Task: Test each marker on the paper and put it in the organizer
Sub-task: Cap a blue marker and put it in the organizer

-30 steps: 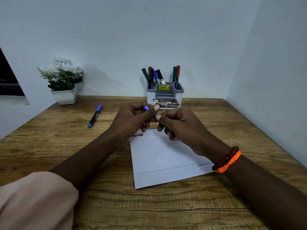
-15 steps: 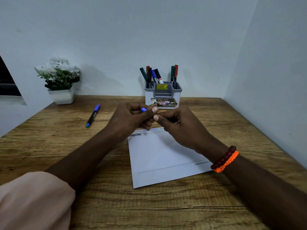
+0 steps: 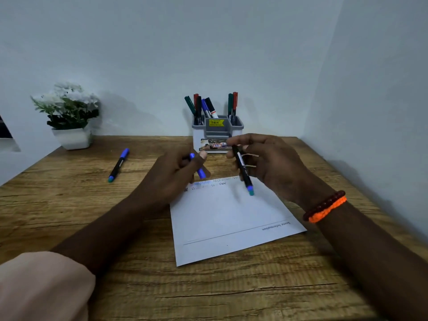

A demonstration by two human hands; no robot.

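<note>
My left hand (image 3: pixel 172 176) pinches a blue marker cap (image 3: pixel 201 172) above the top of the white paper (image 3: pixel 231 218). My right hand (image 3: pixel 273 163) grips the black marker body (image 3: pixel 242 167), slanted down, its blue and teal end over the sheet. Squiggly test marks run along the paper's far edge. A grey organizer (image 3: pixel 217 133) stands just behind my hands with several markers upright in it. One more capped blue marker (image 3: pixel 118 165) lies on the desk at left.
A white pot of white flowers (image 3: pixel 69 117) stands at the back left against the wall. Walls close the wooden desk (image 3: pixel 208 293) at the back and on the right. An orange and dark red bracelet is on my right wrist.
My hands were pressed together on the capped marker. They have pulled apart: the cap is in the left hand, the marker body in the right.
</note>
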